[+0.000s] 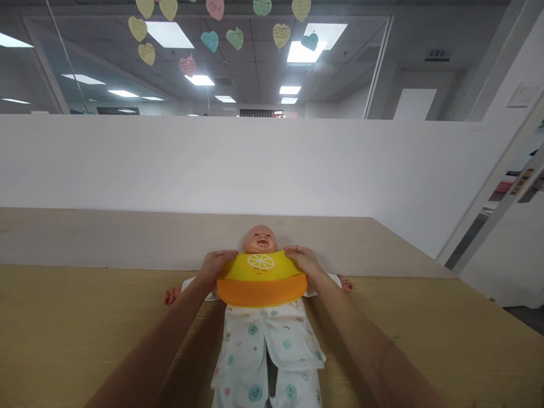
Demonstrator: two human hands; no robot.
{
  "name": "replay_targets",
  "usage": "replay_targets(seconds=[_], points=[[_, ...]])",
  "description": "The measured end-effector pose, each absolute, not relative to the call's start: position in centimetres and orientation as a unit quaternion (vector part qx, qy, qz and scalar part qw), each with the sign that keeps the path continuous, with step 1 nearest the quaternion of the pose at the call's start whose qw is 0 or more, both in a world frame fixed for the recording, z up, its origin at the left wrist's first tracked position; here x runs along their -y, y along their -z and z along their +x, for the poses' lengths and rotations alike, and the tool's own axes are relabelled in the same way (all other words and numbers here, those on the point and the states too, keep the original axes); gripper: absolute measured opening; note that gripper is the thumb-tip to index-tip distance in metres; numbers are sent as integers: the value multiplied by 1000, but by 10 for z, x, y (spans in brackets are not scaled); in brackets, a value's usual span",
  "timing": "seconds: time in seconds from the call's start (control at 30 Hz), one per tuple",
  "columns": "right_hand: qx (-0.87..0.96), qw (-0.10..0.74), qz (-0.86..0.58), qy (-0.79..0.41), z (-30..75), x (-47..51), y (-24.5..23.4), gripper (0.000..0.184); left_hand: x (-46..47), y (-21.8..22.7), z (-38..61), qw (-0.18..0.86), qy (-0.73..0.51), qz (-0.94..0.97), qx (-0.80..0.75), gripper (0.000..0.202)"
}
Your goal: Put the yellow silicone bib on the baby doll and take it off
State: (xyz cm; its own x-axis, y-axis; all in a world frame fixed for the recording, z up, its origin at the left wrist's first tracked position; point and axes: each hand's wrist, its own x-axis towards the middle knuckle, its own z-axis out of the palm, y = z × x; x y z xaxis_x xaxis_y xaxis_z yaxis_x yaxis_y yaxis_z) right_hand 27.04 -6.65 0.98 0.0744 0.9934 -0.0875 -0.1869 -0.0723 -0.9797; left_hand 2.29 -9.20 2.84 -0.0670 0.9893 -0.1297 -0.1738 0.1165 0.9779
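A baby doll (260, 238) lies on its back, head away from me, in a white outfit (246, 340) printed with coloured dots. Over its chest is a yellow bib (242, 267) with a lemon slice and an orange catch pocket (262, 292). At the bib's upper left corner, my left hand (216, 267) is closed on the edge. My right hand (304, 260) grips the opposite upper corner, fingers lying over the yellow edge. Both thumbs are mostly hidden. The doll's arms stretch out sideways past my wrists.
The doll lies on a wooden table (85, 323) with a paler strip (106, 238) along the back. A white wall (191, 164) rises behind it, topped by glass with heart-shaped notes (209, 41). A door (510, 238) stands at the far right.
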Motion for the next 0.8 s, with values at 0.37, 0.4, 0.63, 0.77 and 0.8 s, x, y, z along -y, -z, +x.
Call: replay_targets(seconds=[0.37,0.4,0.63,0.77,0.8], points=[[507,522,-520,-448,279,72,0,23,96,-23,19,494,-528,441,-532,31],[536,511,-534,-409,283,76,0,26,97,-20,15,459,-531,465,-539,32],[750,310,-585,7,325,122,-4,30,121,13,-25,-7,-443,709,-549,32],[771,159,-611,85,332,136,-2,30,132,22,-36,-136,-335,762,-538,29],[762,147,-624,91,332,137,0,30,133,23,-37,-150,-321,765,-538,30]])
